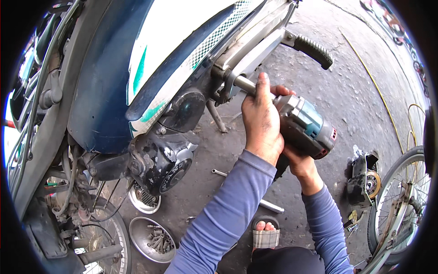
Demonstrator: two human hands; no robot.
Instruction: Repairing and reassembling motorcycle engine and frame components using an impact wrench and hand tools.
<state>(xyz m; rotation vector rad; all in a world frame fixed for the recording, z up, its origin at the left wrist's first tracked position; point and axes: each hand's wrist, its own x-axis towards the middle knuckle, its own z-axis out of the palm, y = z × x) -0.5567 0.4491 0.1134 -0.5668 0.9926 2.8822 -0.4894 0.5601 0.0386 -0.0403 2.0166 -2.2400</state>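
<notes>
A cordless impact wrench [301, 123] with a grey and teal body lies across my two hands, pointing up and left. Around its nose my left hand [261, 125] is closed, its thumb along the long metal socket [245, 84]. My right hand [299, 160] grips it from below; the handle is mostly hidden behind the left arm and hand. The socket's far end meets the pivot of the swingarm [255, 57] on a motorcycle [178, 77] with blue, white and green panels. Whether it sits on a nut there I cannot tell.
A rubber-covered footpeg [315, 51] juts out above the wrench. On the ground are a metal bowl of bolts [152, 239], a white bowl [145, 201], a metal bar [271, 206] and a dark part with a bearing [365, 180]. A bicycle wheel [401, 196] stands at right.
</notes>
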